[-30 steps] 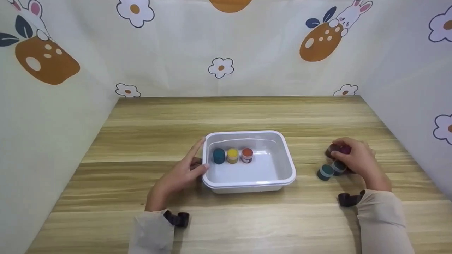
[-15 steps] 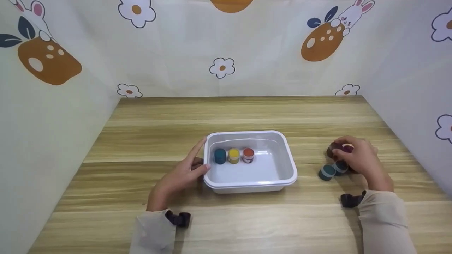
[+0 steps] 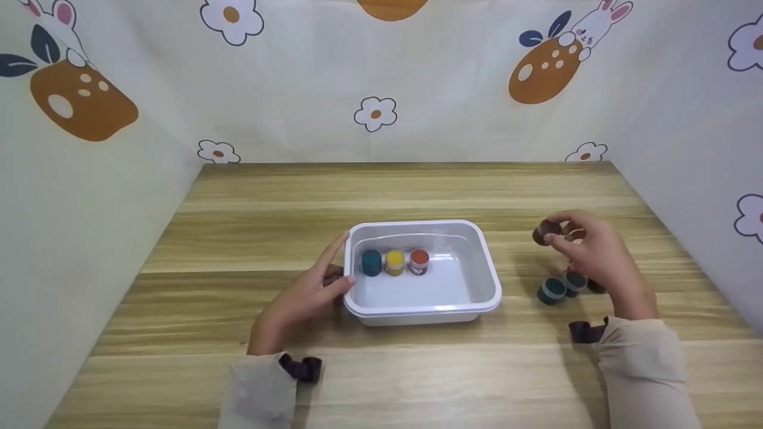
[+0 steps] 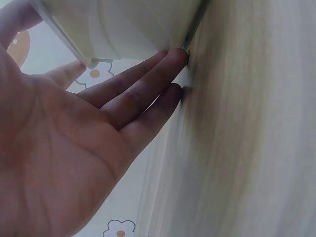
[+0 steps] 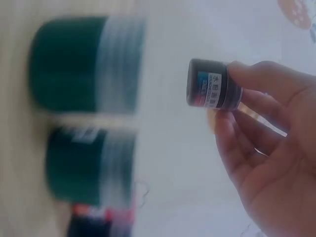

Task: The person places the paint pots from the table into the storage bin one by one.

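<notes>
A dark brown paint jar [image 3: 546, 232] with a label is pinched between the thumb and fingers of my right hand [image 3: 599, 250], raised off the table. In the right wrist view the same paint jar [image 5: 206, 84] hangs at the fingertips. Just below that hand stand two dark green jars [image 3: 552, 291] and a dark jar [image 3: 596, 286] partly hidden by the wrist. My left hand [image 3: 305, 292] touches the left side of a white plastic tray [image 3: 411, 311], its fingers extended. From the left wrist view, the left hand's fingers [image 4: 148, 89] reach straight under the tray's rim.
Inside the tray, a teal jar [image 3: 372, 263], a yellow jar [image 3: 394, 263] and a red jar [image 3: 419, 262] stand in a row toward its left side. A patterned cloth [image 3: 298, 89] encloses the wooden table [image 3: 381, 375] at the back and sides.
My right hand has lifted the brown paint jar off the table, up and slightly left. The purple jar seen beside it earlier is hidden from the head view. My left hand stays at the tray.
</notes>
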Demonstrator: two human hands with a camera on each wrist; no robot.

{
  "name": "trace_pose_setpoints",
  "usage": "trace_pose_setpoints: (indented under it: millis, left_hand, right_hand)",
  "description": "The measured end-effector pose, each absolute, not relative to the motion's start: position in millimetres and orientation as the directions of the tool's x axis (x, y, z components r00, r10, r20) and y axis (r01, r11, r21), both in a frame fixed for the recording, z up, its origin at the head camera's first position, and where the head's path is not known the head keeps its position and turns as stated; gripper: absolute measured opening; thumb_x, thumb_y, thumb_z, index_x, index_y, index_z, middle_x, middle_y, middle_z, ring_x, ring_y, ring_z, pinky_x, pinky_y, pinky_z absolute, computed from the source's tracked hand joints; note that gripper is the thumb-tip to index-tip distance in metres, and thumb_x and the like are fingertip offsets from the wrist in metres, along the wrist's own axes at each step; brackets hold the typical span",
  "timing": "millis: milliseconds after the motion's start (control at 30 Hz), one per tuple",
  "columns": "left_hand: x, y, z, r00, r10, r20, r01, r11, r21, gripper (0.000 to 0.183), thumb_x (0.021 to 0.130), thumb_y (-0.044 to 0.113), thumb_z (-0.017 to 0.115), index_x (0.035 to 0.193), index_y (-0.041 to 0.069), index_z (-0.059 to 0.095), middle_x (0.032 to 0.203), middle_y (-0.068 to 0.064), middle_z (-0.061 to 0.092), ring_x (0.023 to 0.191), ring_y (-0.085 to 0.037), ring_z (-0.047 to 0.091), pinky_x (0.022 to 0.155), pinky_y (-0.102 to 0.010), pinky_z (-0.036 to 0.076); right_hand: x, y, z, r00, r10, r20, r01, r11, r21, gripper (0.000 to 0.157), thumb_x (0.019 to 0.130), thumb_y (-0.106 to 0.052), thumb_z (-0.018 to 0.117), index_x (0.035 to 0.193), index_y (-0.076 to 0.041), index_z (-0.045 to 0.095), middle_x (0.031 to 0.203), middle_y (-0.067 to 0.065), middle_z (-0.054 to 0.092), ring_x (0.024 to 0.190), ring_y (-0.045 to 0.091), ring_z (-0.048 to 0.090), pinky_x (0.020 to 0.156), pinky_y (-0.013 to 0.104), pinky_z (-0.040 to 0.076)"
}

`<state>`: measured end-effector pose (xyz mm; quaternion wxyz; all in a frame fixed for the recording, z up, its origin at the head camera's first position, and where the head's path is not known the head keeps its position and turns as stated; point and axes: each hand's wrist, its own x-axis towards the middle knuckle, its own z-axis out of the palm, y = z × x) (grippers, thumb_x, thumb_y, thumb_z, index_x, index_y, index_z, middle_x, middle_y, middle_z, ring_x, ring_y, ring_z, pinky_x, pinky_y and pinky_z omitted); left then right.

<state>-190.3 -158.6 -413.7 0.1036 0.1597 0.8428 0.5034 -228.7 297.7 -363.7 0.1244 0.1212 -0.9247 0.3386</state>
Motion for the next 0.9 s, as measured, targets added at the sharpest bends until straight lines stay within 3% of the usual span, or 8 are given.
trace_pose_setpoints:
  millis: [133, 233, 367, 600, 900]
  left_hand:
    - [-190.5, -158.8, -413.6, -0.926, 0.378, -0.004, 0.173, 0.434, 0.884, 0.076, 0.1, 0.03, 0.056, 0.16, 0.026, 0.01, 0.142, -0.023, 0.049, 0.124, -0.034, 0.055, 0.104, -0.054, 0.044]
    - [-190.0, -158.2, -412.8, -0.933, 0.359, -0.023, 0.148, 0.441, 0.886, 0.077, 0.099, 0.029, 0.057, 0.16, 0.03, 0.01, 0.143, -0.02, 0.049, 0.124, -0.032, 0.055, 0.105, -0.053, 0.043]
    - [-189.1, -157.5, -412.3, -0.938, 0.343, -0.045, 0.122, 0.449, 0.885, 0.077, 0.099, 0.028, 0.057, 0.16, 0.033, 0.01, 0.144, -0.019, 0.049, 0.126, -0.032, 0.054, 0.106, -0.054, 0.041]
    - [-189.1, -157.0, -412.3, -0.939, 0.34, -0.053, 0.11, 0.443, 0.89, 0.078, 0.099, 0.028, 0.058, 0.16, 0.034, 0.009, 0.146, -0.017, 0.047, 0.126, -0.031, 0.053, 0.107, -0.054, 0.04]
    - [-189.5, -157.0, -412.9, -0.94, 0.336, -0.052, 0.114, 0.455, 0.883, 0.078, 0.099, 0.03, 0.058, 0.16, 0.033, 0.01, 0.145, -0.017, 0.048, 0.127, -0.032, 0.053, 0.107, -0.055, 0.04]
  right_hand:
    - [-229.3, 280.8, -358.0, -0.895, -0.19, 0.403, -0.409, 0.708, -0.575, 0.026, 0.088, -0.005, 0.073, 0.113, 0.001, 0.069, 0.101, 0.016, 0.068, 0.085, 0.008, 0.058, 0.076, 0.007, 0.044]
    - [-230.1, 267.2, -354.0, -0.878, -0.232, 0.42, -0.457, 0.672, -0.584, 0.025, 0.087, -0.002, 0.074, 0.111, 0.002, 0.069, 0.102, 0.016, 0.068, 0.085, 0.003, 0.056, 0.079, 0.008, 0.045]
    - [-231.1, 249.1, -349.9, -0.877, -0.276, 0.393, -0.472, 0.645, -0.601, 0.026, 0.087, -0.003, 0.074, 0.112, 0.001, 0.069, 0.103, 0.013, 0.069, 0.087, 0.009, 0.059, 0.083, 0.014, 0.048]
    - [-236.2, 217.9, -351.7, -0.862, -0.382, 0.333, -0.504, 0.588, -0.633, 0.026, 0.087, -0.002, 0.073, 0.112, 0.0, 0.068, 0.107, 0.011, 0.069, 0.091, 0.021, 0.064, 0.089, 0.042, 0.054]
    - [-242.7, 191.0, -363.5, -0.832, -0.482, 0.276, -0.533, 0.556, -0.638, 0.026, 0.084, 0.0, 0.074, 0.11, 0.0, 0.069, 0.107, 0.013, 0.069, 0.092, 0.024, 0.065, 0.085, 0.043, 0.054]
